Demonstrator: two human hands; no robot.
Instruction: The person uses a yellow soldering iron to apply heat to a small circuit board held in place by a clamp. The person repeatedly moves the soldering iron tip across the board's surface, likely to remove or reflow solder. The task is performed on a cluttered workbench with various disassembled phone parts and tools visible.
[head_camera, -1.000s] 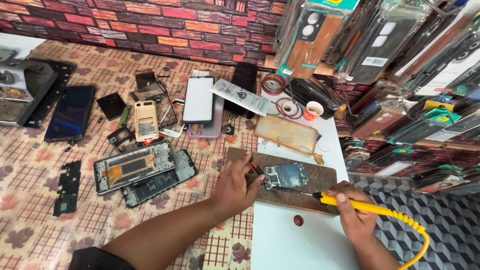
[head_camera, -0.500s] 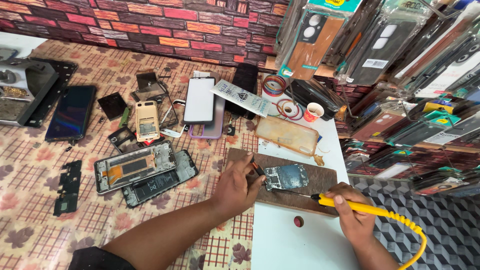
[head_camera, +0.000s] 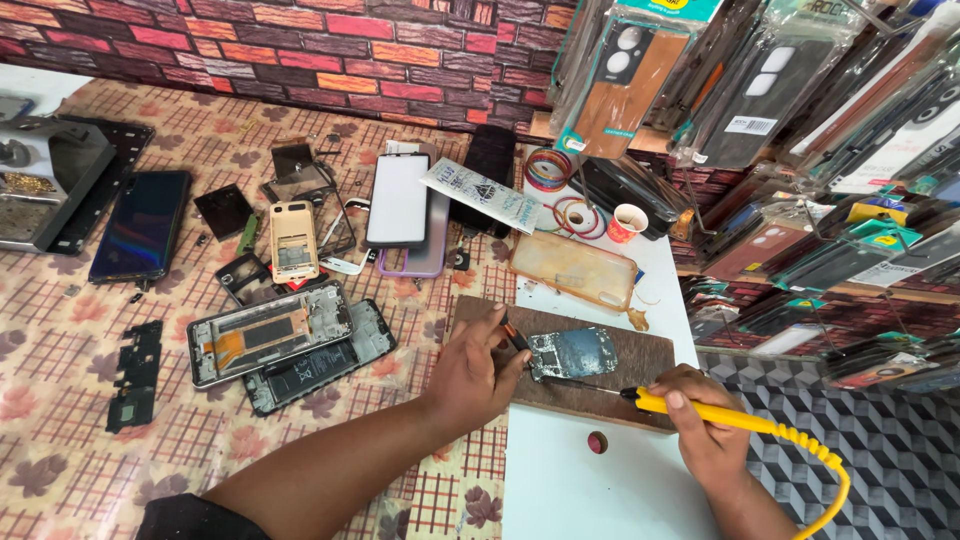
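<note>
My right hand grips a yellow soldering iron with a coiled yellow cord; its thin tip reaches left to the lower edge of a small circuit board. The board lies on a dark wooden block. My left hand rests on the block's left end and pinches a small orange-tipped tool whose point touches the board's left edge.
Opened phone frames, a dark phone, a white-screened phone and loose parts lie on the patterned cloth at left. A clear orange case, tape rolls, a small cup and hanging case packs are behind and right.
The soldering iron's tip has moved a little left toward the board. My left hand has stayed in place on the block.
</note>
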